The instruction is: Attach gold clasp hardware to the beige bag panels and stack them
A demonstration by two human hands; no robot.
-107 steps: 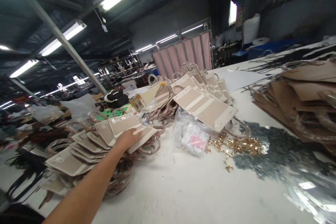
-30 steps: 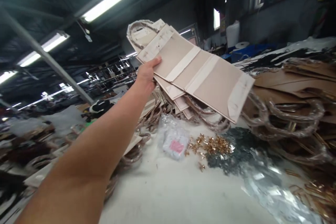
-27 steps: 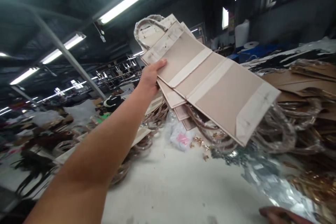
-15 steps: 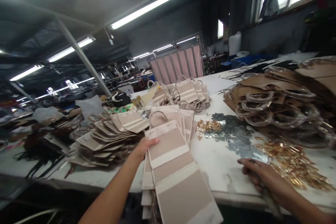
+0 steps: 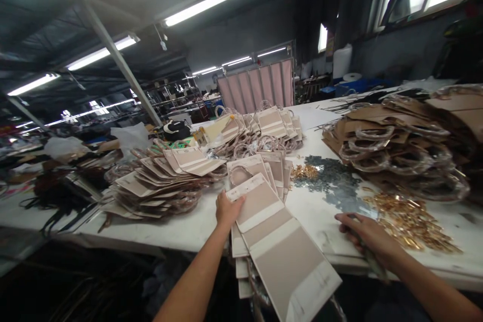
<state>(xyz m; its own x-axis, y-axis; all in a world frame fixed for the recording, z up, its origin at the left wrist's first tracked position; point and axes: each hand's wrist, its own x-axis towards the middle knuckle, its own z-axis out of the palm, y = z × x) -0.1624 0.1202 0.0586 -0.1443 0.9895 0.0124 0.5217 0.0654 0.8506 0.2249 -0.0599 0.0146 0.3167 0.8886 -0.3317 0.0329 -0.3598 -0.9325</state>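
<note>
My left hand pinches the upper left edge of a beige bag panel, thumb on top. The panel has pale strips across it and slants down past the table's front edge, over several similar pieces. Right of it, my right hand is closed around a slim greyish tool, its kind unclear, just above the table. Near those fingers lie a heap of gold metal fittings and a spread of flat grey metal pieces. A smaller pile of gold bits sits farther back.
Stacked beige bag panels with wrapped handles stand on the left of the white table. More beige bag pieces lie at the back. Brown pieces with plastic-wrapped handles are heaped on the right. A pink-panelled rack stands beyond.
The view has shifted slightly. My left hand and the bag panel appear farther right in the picture, and my right hand a little farther left. Both grips stay the same.
</note>
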